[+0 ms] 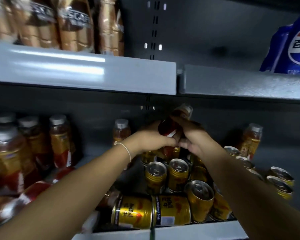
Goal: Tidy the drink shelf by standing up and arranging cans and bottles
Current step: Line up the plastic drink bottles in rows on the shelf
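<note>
step: standing bottle (170,129) | both hands gripping it – left hand (154,141) low, right hand (192,134) higher | bottle tilted above cans (177,172) at shelf (197,231) back | tip: lowering base into a gap – not onto lids

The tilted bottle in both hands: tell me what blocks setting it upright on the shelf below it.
The tilted bottle is held by the left hand and right hand above a cluster of gold cans. These cans, some upright, some toppled, fill the shelf directly beneath, leaving no visible bare spot there.
</note>
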Demonstrator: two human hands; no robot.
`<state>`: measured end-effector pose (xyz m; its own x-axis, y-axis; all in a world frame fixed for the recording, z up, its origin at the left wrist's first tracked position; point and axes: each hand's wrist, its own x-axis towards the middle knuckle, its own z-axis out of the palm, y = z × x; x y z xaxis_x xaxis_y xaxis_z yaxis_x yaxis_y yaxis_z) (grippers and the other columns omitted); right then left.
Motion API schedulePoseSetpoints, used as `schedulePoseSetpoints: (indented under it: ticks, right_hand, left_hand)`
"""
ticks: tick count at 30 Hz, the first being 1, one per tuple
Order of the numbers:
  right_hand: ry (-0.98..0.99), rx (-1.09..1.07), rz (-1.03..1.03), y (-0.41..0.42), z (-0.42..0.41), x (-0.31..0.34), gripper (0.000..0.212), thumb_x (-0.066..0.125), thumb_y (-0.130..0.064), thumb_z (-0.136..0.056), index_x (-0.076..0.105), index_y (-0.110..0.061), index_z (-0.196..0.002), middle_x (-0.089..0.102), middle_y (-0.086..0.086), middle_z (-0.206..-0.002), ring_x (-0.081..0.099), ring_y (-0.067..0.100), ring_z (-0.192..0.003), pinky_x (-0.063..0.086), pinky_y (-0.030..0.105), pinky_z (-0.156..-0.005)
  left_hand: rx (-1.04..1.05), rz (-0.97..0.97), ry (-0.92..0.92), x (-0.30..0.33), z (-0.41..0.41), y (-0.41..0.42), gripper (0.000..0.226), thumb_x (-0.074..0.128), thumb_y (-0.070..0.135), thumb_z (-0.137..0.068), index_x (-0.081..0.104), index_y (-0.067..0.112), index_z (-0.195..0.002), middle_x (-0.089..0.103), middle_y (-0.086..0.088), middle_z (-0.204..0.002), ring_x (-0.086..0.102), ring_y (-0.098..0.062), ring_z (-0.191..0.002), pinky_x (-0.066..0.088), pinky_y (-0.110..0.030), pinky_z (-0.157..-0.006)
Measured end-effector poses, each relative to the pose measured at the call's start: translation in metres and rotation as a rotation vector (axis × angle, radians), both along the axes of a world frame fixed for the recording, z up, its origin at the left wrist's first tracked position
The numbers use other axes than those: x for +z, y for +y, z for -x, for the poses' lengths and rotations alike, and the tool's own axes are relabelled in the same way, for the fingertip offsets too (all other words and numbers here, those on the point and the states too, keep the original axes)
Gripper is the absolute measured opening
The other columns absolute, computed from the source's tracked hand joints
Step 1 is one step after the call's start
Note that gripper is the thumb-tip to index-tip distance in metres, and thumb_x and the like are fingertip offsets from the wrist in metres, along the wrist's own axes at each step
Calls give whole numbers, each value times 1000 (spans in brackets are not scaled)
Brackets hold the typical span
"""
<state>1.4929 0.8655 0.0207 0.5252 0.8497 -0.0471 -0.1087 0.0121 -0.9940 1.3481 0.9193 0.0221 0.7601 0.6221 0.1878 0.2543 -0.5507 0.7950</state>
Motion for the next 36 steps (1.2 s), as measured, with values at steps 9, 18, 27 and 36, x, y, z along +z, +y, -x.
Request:
schedulePoseSetpoints:
  ticks: [9,18,27,36]
  right_hand:
    - [-76,144,119,16,91,5,51,78,-61,-71,68,-20,-101,78,1,-78,70,19,-73,53,26,-51]
    - [-104,228,35,39,190,-1,43,94,-26,-60,75,-12,-97,79,3,-82,77,17,-76,60,29,-61]
    - [-459,39,114,85,239,-35,31,90,-41,-71,62,-28,-76,68,-7,-77,66,9,-73,48,26,-61]
    - [-585,28,85,115,251,-66,33,86,-25,-78,54,-33,-78,69,-4,-87,66,16,-85,51,32,-80]
  left_hand:
    - [73,548,-188,-18,129,19,63,83,29,-46,70,5,-102,75,-17,-94,73,-32,-85,58,-47,-81]
    - [153,502,-268,-37,215,39,51,85,34,-65,67,18,-110,76,-7,-100,73,-25,-92,58,-44,-86]
    - [394,79,-2,-62,260,54,46,68,35,-88,55,24,-131,63,7,-117,59,0,-91,48,-13,-73]
    - [250,-221,314,-88,260,54,32,48,41,-98,56,14,-114,58,-2,-104,56,-20,-96,45,-30,-80]
